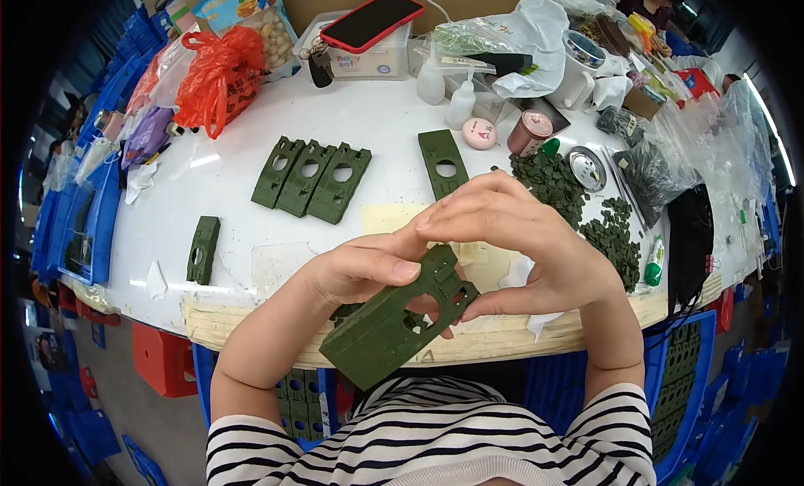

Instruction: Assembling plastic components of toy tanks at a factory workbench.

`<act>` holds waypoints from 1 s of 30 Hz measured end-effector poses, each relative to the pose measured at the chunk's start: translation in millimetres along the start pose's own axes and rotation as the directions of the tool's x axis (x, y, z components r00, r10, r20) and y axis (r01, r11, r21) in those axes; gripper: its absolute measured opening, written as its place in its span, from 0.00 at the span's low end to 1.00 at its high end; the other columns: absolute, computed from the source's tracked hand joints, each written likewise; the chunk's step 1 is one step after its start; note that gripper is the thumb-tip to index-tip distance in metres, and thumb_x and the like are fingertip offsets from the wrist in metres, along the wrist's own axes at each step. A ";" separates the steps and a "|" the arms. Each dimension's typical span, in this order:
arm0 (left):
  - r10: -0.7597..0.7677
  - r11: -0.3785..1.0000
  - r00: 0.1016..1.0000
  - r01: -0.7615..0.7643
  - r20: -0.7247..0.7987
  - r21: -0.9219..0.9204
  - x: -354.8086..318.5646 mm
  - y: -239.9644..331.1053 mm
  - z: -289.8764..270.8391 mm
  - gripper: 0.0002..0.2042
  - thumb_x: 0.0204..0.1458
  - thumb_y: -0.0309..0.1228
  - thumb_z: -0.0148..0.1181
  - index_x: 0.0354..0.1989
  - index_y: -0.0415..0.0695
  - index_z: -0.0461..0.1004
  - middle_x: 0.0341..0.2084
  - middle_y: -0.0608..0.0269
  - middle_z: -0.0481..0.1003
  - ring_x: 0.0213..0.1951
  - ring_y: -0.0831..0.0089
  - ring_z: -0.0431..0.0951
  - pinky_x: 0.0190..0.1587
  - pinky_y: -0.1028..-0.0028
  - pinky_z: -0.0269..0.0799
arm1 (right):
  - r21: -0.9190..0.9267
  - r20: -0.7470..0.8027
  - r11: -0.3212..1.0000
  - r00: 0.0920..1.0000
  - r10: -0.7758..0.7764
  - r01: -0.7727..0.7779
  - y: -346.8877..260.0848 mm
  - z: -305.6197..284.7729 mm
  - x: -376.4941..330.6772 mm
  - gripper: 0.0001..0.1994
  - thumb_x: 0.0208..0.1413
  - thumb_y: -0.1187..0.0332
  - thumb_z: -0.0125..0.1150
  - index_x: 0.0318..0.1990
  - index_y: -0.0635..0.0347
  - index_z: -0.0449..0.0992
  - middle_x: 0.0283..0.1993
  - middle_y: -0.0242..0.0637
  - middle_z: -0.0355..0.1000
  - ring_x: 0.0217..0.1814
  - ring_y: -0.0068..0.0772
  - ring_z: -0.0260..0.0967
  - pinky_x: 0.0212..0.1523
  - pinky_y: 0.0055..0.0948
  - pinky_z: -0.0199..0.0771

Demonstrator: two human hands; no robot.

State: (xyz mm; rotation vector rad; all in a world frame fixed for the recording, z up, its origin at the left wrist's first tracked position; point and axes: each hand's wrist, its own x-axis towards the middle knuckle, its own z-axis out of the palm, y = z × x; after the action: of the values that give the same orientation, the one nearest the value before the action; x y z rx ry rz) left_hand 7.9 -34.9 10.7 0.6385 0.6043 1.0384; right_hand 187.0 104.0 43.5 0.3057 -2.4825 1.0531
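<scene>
A dark green plastic tank hull (368, 339) with a large round hole is held tilted over the table's near edge. My left hand (356, 268) grips its upper end, thumb lying along the top face. Around the same end curls my right hand (536, 247), its thumb at the notched corner and its other fingers arched above, touching the left fingers. What the fingertips do behind the hull is hidden. Just beyond my hands lies another green hull (445, 147). Three like it (339, 184) rest side by side to the left, and a single hull (202, 251) lies farther left.
Piles of small green parts (548, 184) spread at the right beside a round metal dish (586, 169) and a green-capped glue bottle (654, 264). Squeeze bottles (461, 100), a pink tin (479, 133), a phone (373, 23) on a box and a red bag (219, 80) stand behind. Blue crates (682, 385) flank me.
</scene>
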 end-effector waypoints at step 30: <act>0.436 0.856 0.896 -0.385 -0.082 0.346 27.9 -14.8 -8.2 0.36 0.49 0.30 0.67 0.64 0.42 0.52 0.53 0.47 0.67 0.53 0.61 0.74 0.50 0.63 0.79 | -0.304 -0.273 0.471 0.549 0.790 -0.828 -4.1 -13.9 -110.3 0.07 0.44 0.71 0.67 0.29 0.64 0.77 0.26 0.41 0.75 0.30 0.41 0.74 0.34 0.35 0.72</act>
State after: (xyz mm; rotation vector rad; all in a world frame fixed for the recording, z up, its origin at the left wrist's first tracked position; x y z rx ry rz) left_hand 21.4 -13.3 -9.8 1.0116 0.8080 1.4181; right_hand 290.3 115.2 3.7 -1.1728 -2.6660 0.7474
